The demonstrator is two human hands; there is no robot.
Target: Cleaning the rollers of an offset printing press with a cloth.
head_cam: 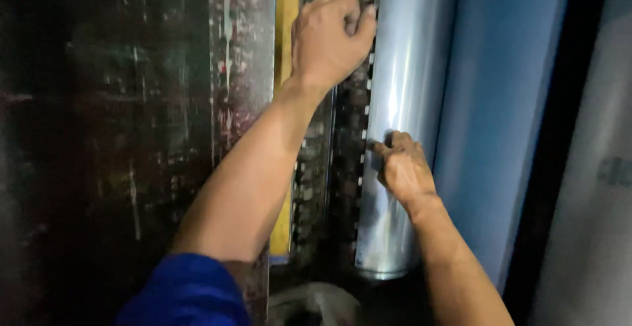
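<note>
Left hand [332, 36] curled narrow, grasping the upper edge of an upright shiny roller [405, 89]; right hand [403, 168], lower, pinches its left side, fingers nearly closed

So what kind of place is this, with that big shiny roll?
Probably a factory or print shop, right at a big machine. A shiny roller wrapped in clear film stands beside a blue sheet, next to a scuffed metal frame with a yellow strip. Both hands, left and right, touch the roller.
</note>
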